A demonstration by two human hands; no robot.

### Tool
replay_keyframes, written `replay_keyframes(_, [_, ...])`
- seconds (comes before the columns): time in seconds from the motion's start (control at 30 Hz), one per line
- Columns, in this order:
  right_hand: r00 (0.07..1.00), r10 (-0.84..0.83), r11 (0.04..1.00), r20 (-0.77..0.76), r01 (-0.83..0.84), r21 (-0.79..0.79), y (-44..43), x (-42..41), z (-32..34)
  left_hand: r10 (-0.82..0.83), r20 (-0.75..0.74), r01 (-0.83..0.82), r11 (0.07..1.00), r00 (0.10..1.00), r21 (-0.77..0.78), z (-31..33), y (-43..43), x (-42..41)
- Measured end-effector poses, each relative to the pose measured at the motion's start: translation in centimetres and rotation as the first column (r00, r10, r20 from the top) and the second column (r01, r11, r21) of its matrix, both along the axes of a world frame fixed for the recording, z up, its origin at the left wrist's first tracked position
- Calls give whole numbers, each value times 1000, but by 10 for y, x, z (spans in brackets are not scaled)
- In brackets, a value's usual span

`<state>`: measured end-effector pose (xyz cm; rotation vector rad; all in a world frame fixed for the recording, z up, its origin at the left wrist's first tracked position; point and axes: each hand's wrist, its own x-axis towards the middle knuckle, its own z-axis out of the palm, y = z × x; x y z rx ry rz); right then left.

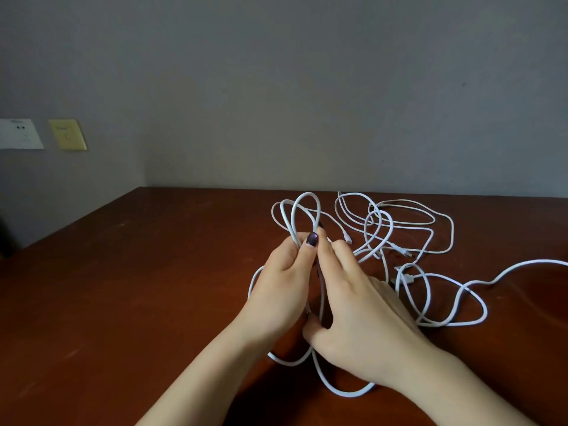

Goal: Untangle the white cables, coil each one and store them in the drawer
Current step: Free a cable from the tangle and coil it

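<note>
Overall, the work surface is a reddish-brown wooden table (pixel 138 272) set against a plain grey wall (pixel 307 87). On the wall at the far left are a white socket plate (pixel 20 133) and, beside it, a yellow plate (pixel 67 134).

The left hand (pixel 276 287) is raised over the table and pinches several loops of white cable (pixel 302 210) between thumb (pixel 309 250) and fingers, with the loops standing upright above it. The right hand (pixel 362 309) lies against the same loops, fingers straight, with its thumb touching the strands lower down. The remaining tangled cables (pixel 399 229) lie on the table just right of the hands, and one strand trails off the right edge.
</note>
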<state>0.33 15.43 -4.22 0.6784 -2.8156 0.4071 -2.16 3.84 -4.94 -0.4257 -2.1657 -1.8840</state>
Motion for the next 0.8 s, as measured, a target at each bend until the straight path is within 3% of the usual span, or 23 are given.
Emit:
replay_keyframes(0.3, [1000, -17, 998, 23, 18, -54, 0, -3, -2, 23, 4, -23, 1000, 1000, 19, -3, -2, -5])
replay_keyframes(0.47, [999, -47, 995, 7, 48, -93, 4, -5, -1, -66, -85, 58, 993, 994, -98, -5, 1, -2])
replay_keyframes(0.6, [1000, -31, 994, -5, 30, -107, 6, -5, 0, -52, -137, 27, 984, 989, -176, -7, 1, -1])
replay_keyframes(0.8, [1000, -18, 993, 23, 20, -113, 0, -2, -2, 44, 7, -45, 998, 999, 35, -4, 2, -1])
